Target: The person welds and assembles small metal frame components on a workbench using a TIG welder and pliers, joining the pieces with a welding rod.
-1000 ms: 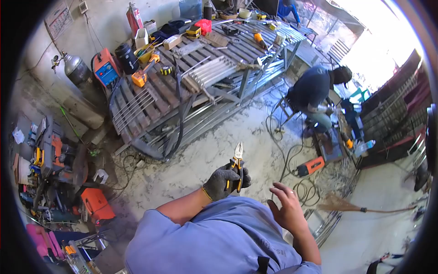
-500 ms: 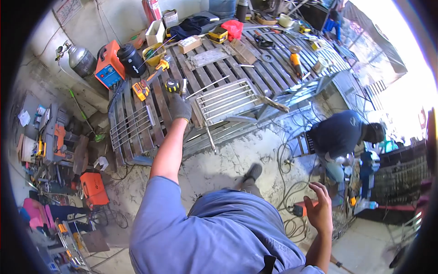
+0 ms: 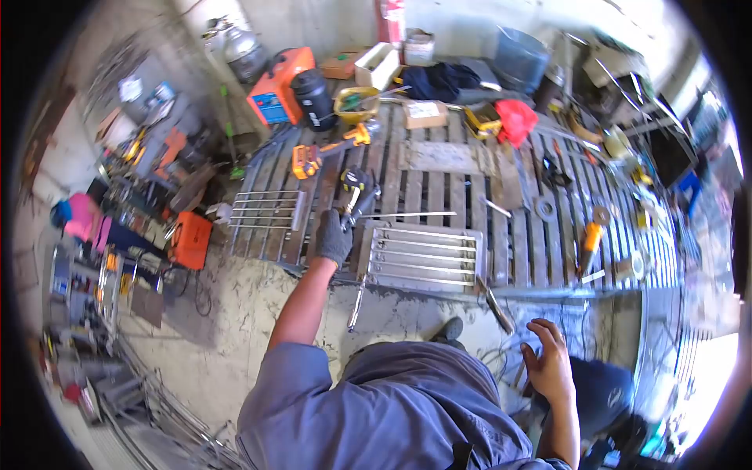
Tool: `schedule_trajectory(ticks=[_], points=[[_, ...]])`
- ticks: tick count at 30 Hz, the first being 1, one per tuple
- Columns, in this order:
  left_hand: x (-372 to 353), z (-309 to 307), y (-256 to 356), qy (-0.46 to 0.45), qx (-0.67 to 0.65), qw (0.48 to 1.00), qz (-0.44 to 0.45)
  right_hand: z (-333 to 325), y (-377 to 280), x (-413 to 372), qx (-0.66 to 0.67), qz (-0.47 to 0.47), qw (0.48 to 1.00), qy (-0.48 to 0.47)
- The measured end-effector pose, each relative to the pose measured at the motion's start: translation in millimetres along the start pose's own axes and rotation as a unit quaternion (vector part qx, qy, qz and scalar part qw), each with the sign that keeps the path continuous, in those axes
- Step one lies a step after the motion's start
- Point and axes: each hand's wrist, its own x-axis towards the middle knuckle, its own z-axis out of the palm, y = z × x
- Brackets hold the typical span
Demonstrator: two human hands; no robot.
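Note:
My gloved left hand [image 3: 334,237] is over the slatted metal table, its fingers closed round a short silvery metal tool [image 3: 352,205] whose exact kind I cannot make out. Just beyond the tool lies a black and yellow tape measure [image 3: 354,178]. To the right of this hand, a barred metal grille [image 3: 423,260] rests on a plate at the table's front edge, with a thin rod [image 3: 411,214] behind it. A smaller grille [image 3: 266,210] lies to the left. Bare and with fingers apart, my right hand [image 3: 551,360] hangs in the air before the table, holding nothing.
An orange and black power tool [image 3: 305,161], a yellow bowl [image 3: 356,104], a red cloth [image 3: 517,122] and an orange-handled grinder [image 3: 589,247] are on the slatted table [image 3: 499,235]. A co-worker [image 3: 599,395] bends low at right. Another person [image 3: 86,221] is at far left.
The view has swung left, so the table now lies squarely ahead. My left hand stays beside the tape measure with the metal tool. My right hand remains raised and open.

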Motion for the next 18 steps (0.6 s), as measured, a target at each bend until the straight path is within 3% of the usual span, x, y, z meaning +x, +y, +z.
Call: schedule_trajectory(ticks=[2,5,7,10,12,13,15,17,18], points=[[-27,-27,8,-0.016,0.015,0.999,-0.048,-3,5,41,-0.021,-0.056,0.998,-0.032],[-77,-77,15,0.054,-0.012,0.997,-0.049,10,-12,90,-0.012,-0.133,0.988,-0.074],[-111,-107,20,0.117,0.005,0.992,-0.055,37,-30,109,0.042,-0.165,0.978,-0.123],[-155,-180,74,0.17,-0.027,0.98,-0.102,101,-74,115,0.144,-0.21,0.942,-0.218],[-185,-213,105,0.196,-0.052,0.969,-0.143,146,-120,103,0.313,-0.173,0.876,-0.323],[-199,-226,120,0.161,-0.086,0.964,-0.193,159,-153,95,0.393,-0.104,0.829,-0.384],[-227,-242,130,0.132,-0.057,0.988,-0.055,208,-183,75,0.57,0.015,0.697,-0.435],[-241,-257,141,0.054,-0.229,0.969,-0.072,228,-210,54,0.659,0.053,0.638,-0.396],[-243,-255,129,0.091,-0.205,0.974,0.033,237,-222,48,0.703,0.068,0.605,-0.367]])
